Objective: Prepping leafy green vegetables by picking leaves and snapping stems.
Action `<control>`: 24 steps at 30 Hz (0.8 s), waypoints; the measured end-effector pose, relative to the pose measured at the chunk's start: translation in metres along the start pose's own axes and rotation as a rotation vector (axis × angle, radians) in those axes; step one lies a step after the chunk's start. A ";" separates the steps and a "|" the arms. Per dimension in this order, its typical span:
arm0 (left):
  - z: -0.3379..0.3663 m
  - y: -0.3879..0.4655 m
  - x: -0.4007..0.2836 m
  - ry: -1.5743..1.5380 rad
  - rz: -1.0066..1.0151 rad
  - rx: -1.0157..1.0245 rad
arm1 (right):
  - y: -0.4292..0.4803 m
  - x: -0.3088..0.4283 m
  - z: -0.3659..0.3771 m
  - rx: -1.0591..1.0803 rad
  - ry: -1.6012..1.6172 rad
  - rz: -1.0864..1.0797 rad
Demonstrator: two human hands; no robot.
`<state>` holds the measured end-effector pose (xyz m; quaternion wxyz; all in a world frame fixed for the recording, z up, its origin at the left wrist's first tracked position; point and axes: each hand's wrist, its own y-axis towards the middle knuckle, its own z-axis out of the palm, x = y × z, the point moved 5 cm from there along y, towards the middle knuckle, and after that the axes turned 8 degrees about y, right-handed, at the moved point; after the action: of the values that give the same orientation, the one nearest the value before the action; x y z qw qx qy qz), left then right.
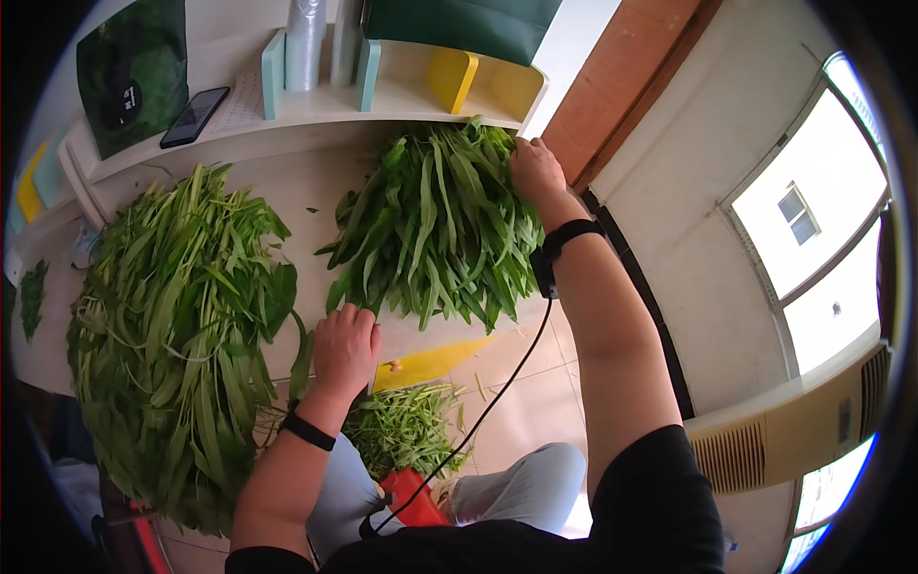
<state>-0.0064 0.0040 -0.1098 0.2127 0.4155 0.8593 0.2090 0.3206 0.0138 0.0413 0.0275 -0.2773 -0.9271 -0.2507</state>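
Observation:
A broad bunch of leafy greens [437, 222], probably water spinach, lies on the white desk [308, 183], its leaves fanned toward me. My right hand [536, 168] is at the far right side of this bunch, fingers curled against its edge; whether they grip stems is hidden. At the desk's front edge rests my left hand [347, 346], back up and fingers bent under, just below the bunch's lower left leaves. What lies beneath its fingers does not show. A larger heap of the same greens [172, 330] fills the left side and droops over the desk's front edge.
Cut stems [409, 427] lie piled below the desk, near a red object [412, 495] between my legs. A yellow drawer front [430, 362] sits under the desktop. On the shelf [315, 104] are a phone [195, 117] and a plastic roll [305, 43]. A black cable [495, 398] hangs from my right wrist.

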 end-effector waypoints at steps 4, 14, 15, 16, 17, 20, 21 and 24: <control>0.000 0.001 0.000 -0.014 -0.005 0.005 | 0.019 0.006 0.010 -0.018 -0.071 -0.112; -0.001 0.003 0.001 -0.020 -0.024 0.021 | 0.060 0.003 0.031 -0.059 -0.017 -0.091; 0.000 0.003 0.001 -0.030 -0.020 0.014 | 0.064 0.002 0.033 -0.065 0.000 -0.082; 0.000 0.004 0.000 -0.041 -0.014 0.009 | 0.066 0.001 0.034 -0.070 0.017 -0.071; 0.000 0.004 -0.001 -0.040 -0.013 0.006 | 0.067 -0.004 0.033 -0.073 0.017 -0.072; 0.000 0.006 0.000 -0.056 -0.015 -0.013 | 0.057 -0.005 0.026 -0.040 0.100 -0.146; 0.001 0.005 0.000 -0.030 -0.012 -0.006 | 0.048 -0.005 0.015 -0.062 0.100 -0.110; 0.002 0.006 -0.002 0.006 -0.014 0.003 | 0.043 -0.018 0.008 -0.025 0.098 -0.095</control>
<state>-0.0007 0.0060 -0.1081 0.2111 0.4094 0.8631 0.2073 0.3595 0.0392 0.0499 0.0576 -0.2205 -0.9335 -0.2768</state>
